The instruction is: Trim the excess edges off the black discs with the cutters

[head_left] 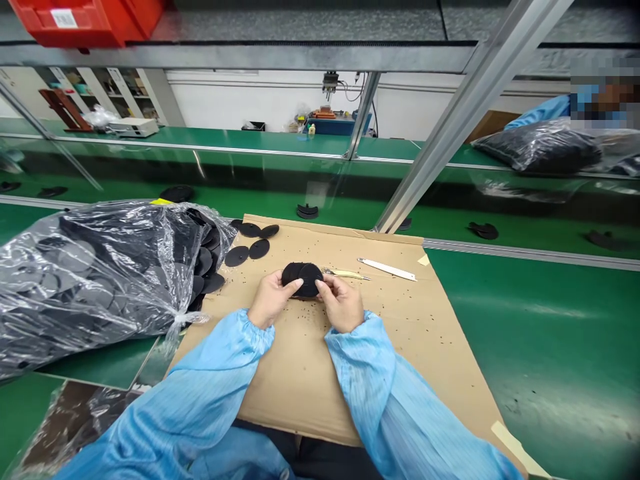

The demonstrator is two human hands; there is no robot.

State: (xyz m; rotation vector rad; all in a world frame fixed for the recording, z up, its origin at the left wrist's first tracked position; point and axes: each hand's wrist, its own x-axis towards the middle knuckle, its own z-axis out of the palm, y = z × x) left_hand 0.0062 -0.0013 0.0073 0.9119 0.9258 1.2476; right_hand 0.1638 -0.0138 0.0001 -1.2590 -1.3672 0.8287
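Between my two hands, over the cardboard sheet (pixel 295 373), are black discs (pixel 306 277) that overlap each other. My left hand (pixel 273 297) pinches them from the left, its thumb across the front. On the other side, my right hand (pixel 343 301) grips the right edge with thumb and fingers. How many discs are stacked there I cannot tell. Just behind my right hand lies a slim tool with yellowish handles (pixel 347 274), partly hidden. Farther right rests a white, narrow knife-like tool (pixel 387 269). Several loose black discs (pixel 259 249) lie at the cardboard's far left corner.
A clear plastic bag (pixel 100 280) full of black discs bulges on the left, its mouth spilling some. Small black specks dot the cardboard. Behind it runs a green conveyor with dark curved parts (pixel 307 211). A metal post (pixel 450 127) slants at right; a red bin (pixel 95 20) hangs overhead.
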